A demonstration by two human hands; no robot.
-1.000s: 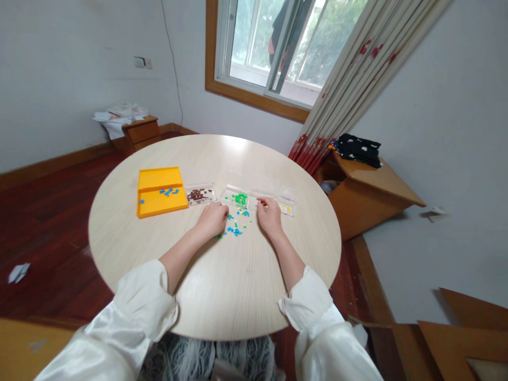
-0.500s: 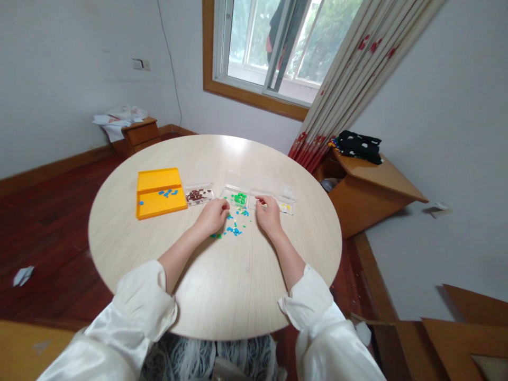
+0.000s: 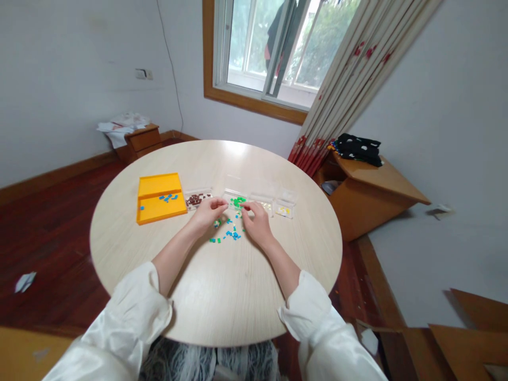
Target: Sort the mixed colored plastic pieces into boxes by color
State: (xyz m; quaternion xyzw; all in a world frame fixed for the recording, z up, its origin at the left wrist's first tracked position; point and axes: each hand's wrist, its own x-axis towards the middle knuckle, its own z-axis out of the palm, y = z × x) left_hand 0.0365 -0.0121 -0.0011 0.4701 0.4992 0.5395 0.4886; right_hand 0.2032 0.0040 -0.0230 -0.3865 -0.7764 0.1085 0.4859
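Note:
My left hand (image 3: 208,213) hovers over the table between the box of brown pieces (image 3: 197,200) and the green ones, thumb and fingertips pinched; anything in them is too small to name. My right hand (image 3: 256,222) is at the near edge of the clear box with green pieces (image 3: 238,201), its fingers also closed together, their content unclear. Between and below the hands lie loose blue pieces (image 3: 233,235), with some green pieces (image 3: 215,241) and pale ones scattered about. My right hand partly covers the green pieces' box.
An open yellow case (image 3: 161,210) with several blue pieces lies at the left of the round table (image 3: 214,296). Right of the green box stand a clear box with pale pieces (image 3: 268,206) and one with yellow pieces (image 3: 284,210).
My right hand has moved left from the pale pieces' box to the green pieces. My left hand has shifted slightly left, uncovering a few small pieces beside it.

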